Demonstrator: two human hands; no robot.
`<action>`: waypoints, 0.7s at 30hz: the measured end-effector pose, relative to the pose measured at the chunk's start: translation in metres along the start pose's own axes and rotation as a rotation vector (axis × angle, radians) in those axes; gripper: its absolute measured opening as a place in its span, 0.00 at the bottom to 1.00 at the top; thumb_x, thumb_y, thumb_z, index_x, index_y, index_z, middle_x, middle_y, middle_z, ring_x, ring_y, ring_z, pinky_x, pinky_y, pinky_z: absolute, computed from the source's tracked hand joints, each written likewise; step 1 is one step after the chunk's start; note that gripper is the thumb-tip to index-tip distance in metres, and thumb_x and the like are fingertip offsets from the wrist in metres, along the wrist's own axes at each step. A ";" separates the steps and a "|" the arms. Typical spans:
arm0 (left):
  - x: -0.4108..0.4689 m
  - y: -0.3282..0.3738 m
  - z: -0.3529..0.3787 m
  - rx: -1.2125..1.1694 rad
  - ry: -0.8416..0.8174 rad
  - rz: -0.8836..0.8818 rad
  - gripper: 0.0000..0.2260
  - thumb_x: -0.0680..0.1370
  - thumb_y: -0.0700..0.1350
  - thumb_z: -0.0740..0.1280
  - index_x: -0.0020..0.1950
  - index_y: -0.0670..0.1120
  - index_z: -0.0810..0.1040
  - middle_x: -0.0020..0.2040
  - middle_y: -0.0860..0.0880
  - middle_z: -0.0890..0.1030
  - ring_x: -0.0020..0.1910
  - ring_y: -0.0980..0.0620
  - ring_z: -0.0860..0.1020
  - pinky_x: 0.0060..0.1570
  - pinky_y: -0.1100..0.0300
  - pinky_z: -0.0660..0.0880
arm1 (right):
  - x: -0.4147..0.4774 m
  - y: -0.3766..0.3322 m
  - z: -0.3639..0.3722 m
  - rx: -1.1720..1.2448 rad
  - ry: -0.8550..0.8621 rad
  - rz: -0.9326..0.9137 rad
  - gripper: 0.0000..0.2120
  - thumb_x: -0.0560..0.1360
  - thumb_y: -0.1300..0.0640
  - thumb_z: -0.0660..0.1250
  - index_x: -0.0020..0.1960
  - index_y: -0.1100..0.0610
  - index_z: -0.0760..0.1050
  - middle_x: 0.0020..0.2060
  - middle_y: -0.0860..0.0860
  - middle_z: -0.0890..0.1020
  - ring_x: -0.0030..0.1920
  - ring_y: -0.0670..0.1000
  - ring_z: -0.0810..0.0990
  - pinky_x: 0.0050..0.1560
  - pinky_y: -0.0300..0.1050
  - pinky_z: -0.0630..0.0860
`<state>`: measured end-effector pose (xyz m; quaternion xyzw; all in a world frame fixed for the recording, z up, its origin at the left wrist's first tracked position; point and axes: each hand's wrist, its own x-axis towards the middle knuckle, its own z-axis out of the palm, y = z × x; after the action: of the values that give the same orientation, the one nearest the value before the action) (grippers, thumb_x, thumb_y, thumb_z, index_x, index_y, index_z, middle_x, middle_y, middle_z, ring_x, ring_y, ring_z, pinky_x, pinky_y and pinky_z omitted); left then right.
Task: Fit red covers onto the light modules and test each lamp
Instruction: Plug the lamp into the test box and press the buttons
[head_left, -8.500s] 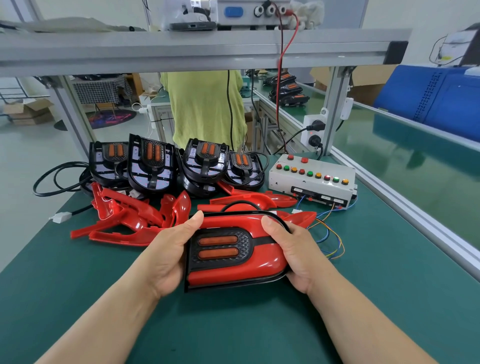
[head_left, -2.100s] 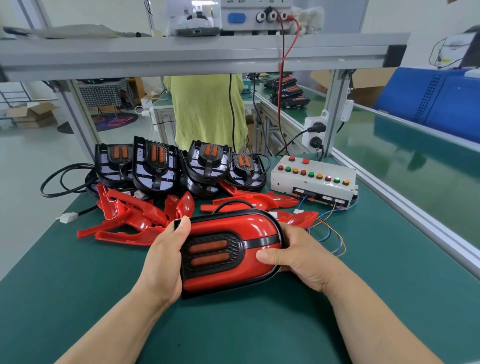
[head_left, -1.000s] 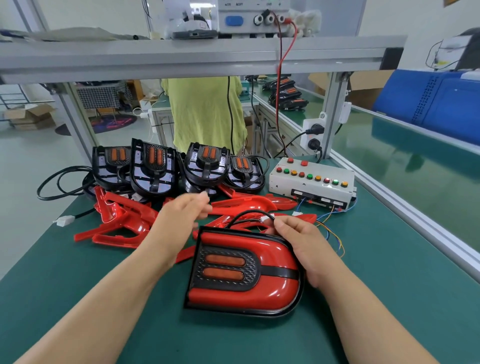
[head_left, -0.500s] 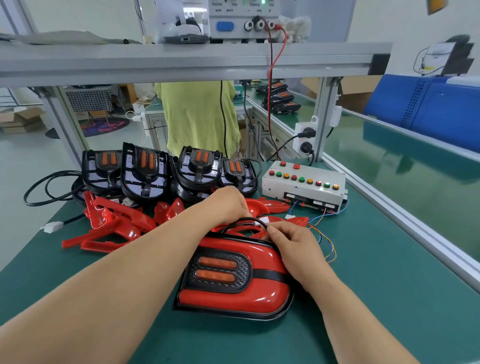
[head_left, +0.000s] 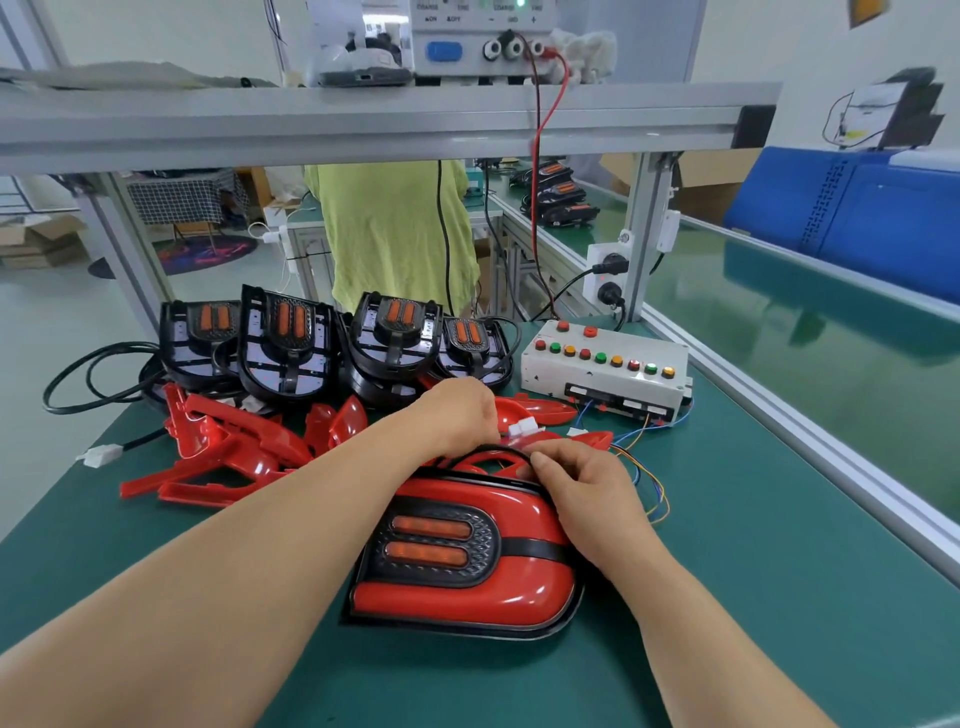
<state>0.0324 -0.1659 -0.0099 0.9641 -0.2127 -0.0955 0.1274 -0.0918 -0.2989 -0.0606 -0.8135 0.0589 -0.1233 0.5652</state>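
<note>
Hands that gripped the covered lamp (head_left: 467, 556) by both ends two seconds ago have let it go. It now lies flat on the worktop (head_left: 727, 597), cover up, nearest us. The left hand (head_left: 457, 410) has reached past it, and a white connector (head_left: 522, 428) juts from its grip. The right hand (head_left: 576, 483) pinches the lamp's black cable (head_left: 488, 448) at the far edge. We judge the fitting done and the testing begun, with the tester box (head_left: 602, 371) just beyond. The left fingers are hidden behind the hand, so we cannot tell whether any plugs have met.
</note>
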 end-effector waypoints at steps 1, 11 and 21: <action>-0.005 -0.001 -0.002 -0.044 0.049 0.021 0.05 0.76 0.43 0.70 0.44 0.42 0.83 0.42 0.46 0.84 0.40 0.50 0.80 0.36 0.61 0.74 | 0.000 0.000 0.000 0.006 0.003 -0.003 0.12 0.80 0.57 0.65 0.43 0.45 0.82 0.39 0.41 0.86 0.44 0.41 0.82 0.51 0.40 0.78; -0.032 -0.030 -0.023 -0.671 0.433 0.010 0.13 0.80 0.39 0.64 0.58 0.56 0.73 0.46 0.50 0.80 0.43 0.55 0.81 0.47 0.55 0.79 | 0.002 -0.006 -0.007 -0.024 0.229 -0.058 0.10 0.78 0.58 0.69 0.44 0.43 0.79 0.41 0.41 0.84 0.44 0.40 0.81 0.50 0.38 0.76; -0.055 -0.066 -0.017 -1.047 0.526 -0.156 0.13 0.83 0.48 0.62 0.44 0.44 0.80 0.38 0.47 0.75 0.35 0.53 0.68 0.36 0.59 0.66 | 0.049 -0.015 -0.072 -0.741 -0.018 0.253 0.16 0.79 0.65 0.62 0.62 0.54 0.80 0.60 0.55 0.82 0.59 0.57 0.79 0.58 0.46 0.75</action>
<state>0.0129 -0.0813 -0.0057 0.7770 -0.0270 0.0455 0.6273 -0.0647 -0.3699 -0.0159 -0.9499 0.1943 -0.0157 0.2442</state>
